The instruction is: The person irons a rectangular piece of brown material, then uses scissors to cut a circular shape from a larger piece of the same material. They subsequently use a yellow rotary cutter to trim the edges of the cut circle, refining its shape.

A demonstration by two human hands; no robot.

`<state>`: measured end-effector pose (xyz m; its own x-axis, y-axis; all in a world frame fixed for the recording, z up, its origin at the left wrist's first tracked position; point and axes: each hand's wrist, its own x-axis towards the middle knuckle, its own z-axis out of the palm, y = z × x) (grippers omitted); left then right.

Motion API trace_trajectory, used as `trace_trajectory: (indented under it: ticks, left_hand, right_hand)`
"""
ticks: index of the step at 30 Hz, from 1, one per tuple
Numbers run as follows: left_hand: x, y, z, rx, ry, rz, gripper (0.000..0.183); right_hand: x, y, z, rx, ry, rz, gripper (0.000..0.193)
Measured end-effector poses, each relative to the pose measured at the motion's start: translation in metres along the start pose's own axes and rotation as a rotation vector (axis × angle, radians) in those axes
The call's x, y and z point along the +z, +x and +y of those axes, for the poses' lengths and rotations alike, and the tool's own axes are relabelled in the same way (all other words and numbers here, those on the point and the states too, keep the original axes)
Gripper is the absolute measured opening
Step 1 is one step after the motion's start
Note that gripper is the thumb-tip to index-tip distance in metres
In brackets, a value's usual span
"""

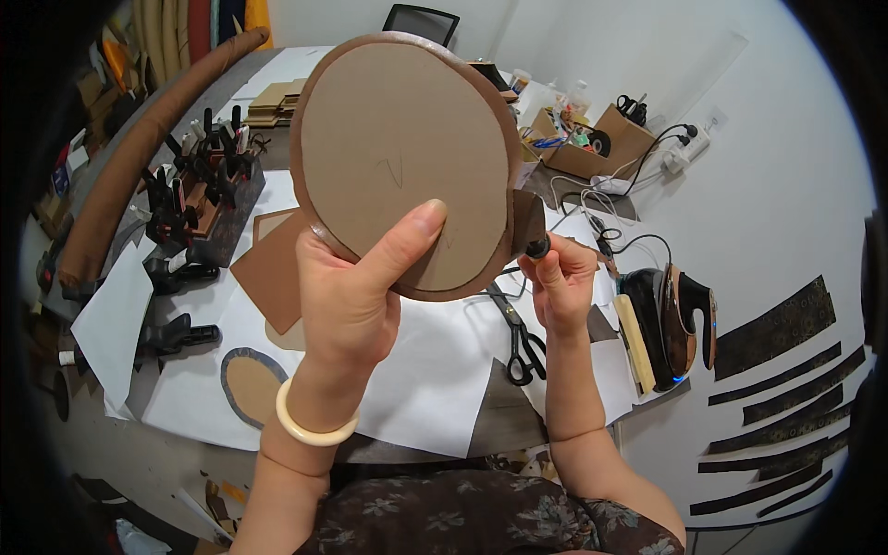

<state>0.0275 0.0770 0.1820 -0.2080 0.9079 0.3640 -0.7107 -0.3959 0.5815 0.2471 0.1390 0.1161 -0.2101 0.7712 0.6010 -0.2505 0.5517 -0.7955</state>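
The wearer's left hand (356,287), just off centre toward 9 o'clock, is gripping a large oval panel (398,139) that is filling the view toward 12 o'clock. The panel is standing raised above the table, showing a flat beige face with a brown rim running around it and thin drawn marks. The left thumb is pressing across the lower face; the fingers are hiding behind, so their spread cannot be told. A cream bangle (317,435) is circling the left wrist.

Toward 3 o'clock, the right hand (564,277) is pinching a small black-ended tool (537,248) between thumb and fingertips, closed tightly. A dark brown flap (528,220) is showing between this tool and the panel's edge; whether it is belonging to the tool or the panel cannot be told.

Below the hands, white paper (425,416) is covering much of the table (507,421). Black-handled scissors (525,356) are lying toward 4 o'clock, just beside the right forearm. Farther toward 3 o'clock, a brown-and-black iron (683,324) is standing. A brown rectangular piece (277,273) is lying toward 9 o'clock, and a smaller dark-edged oval (252,384) toward 8. A cardboard box (578,159) is sitting toward 2 o'clock, holding supplies.
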Motion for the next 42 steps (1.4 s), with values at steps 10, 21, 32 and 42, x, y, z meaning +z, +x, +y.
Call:
trace_trajectory:
  ticks: [10, 21, 32, 42]
  left_hand:
    - [-0.008, 0.000, 0.004, 0.107, 0.177, -0.055, 0.024]
    - [-0.002, 0.002, 0.002, -0.072, -0.088, 0.030, 0.029]
    - [0.000, -0.004, 0.001, 0.089, 0.052, 0.005, 0.026]
    - [-0.010, -0.001, 0.005, 0.293, 0.345, -0.068, 0.028]
  right_hand:
    - [-0.004, 0.000, -0.001, -0.019, -0.089, -0.012, 0.038]
    - [-0.002, 0.002, 0.011, 0.017, 0.171, 0.050, 0.048]
    - [0.011, -0.002, 0.007, -0.006, 0.102, 0.034, 0.043]
    - [0.004, -0.001, -0.002, -0.052, 0.007, 0.050, 0.044]
